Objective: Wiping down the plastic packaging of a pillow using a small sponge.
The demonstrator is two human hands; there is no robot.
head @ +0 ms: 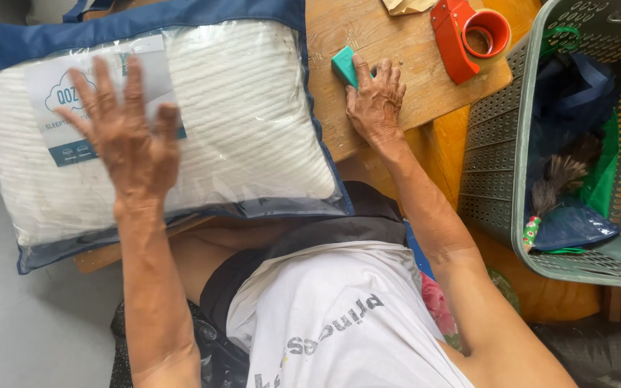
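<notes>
Sitting at a scuffed wooden table (397, 65) over a pale grey floor (23, 316), with a grey-green basket (497, 165) at 3 o'clock.
A white pillow (253, 122) lies flat in its clear, blue-trimmed bag at 10 o'clock; the left hand (127, 136) is spread flat above it, holding nothing. At 12 o'clock the right hand (375, 100) curls its fingers on a teal block (343, 65), near a red tape dispenser (468, 36).

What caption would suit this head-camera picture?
Left hand spread flat on a bagged white pillow; right hand touching a teal block on the wooden table.
</notes>
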